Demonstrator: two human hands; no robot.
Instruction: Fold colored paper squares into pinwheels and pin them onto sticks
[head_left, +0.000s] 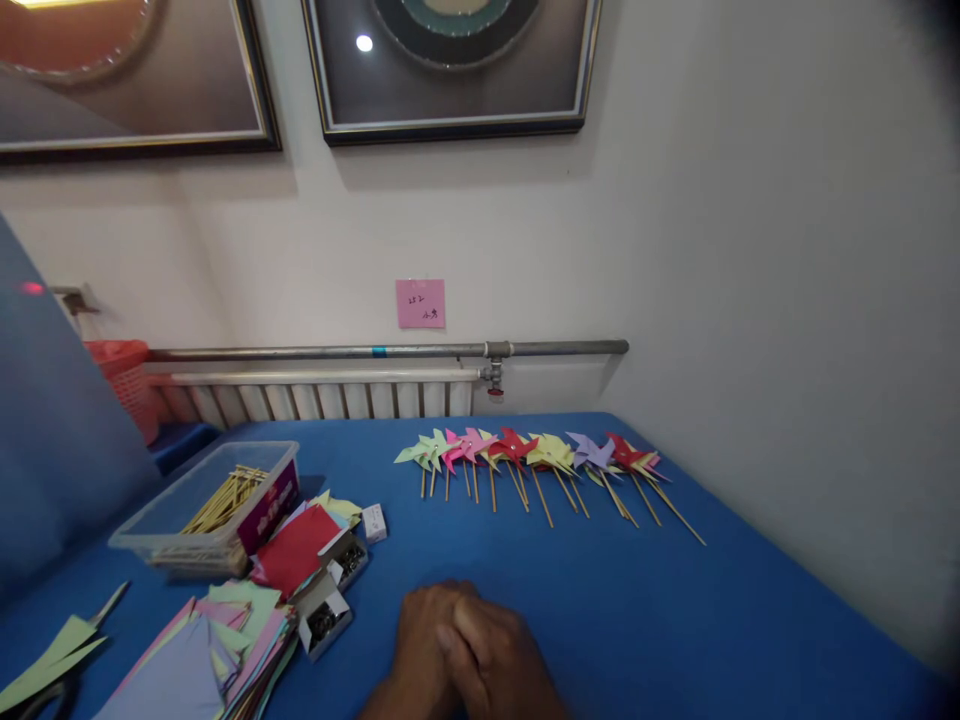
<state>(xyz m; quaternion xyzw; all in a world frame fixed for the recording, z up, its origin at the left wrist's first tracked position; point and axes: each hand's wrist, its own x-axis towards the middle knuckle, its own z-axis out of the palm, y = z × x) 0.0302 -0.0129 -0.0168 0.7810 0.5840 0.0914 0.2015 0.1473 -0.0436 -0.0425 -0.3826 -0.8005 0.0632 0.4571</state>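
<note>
My left hand (424,640) and my right hand (502,660) rest together on the blue table (600,600) near its front edge, fingers overlapping, with nothing visible in them. Beyond them, a row of several paper pinwheels (532,455) on wooden sticks lies across the table near the wall. To the left of my hands lie a stack of coloured paper sheets (210,650), a red sheet (300,550) and small open boxes of pins (326,620).
A clear plastic box (206,500) with wooden sticks stands at the left. A green paper piece (52,655) lies at the far left. A radiator (322,398) and pipe run along the wall, with a pink note (420,303) above. A red basket (124,375) stands behind.
</note>
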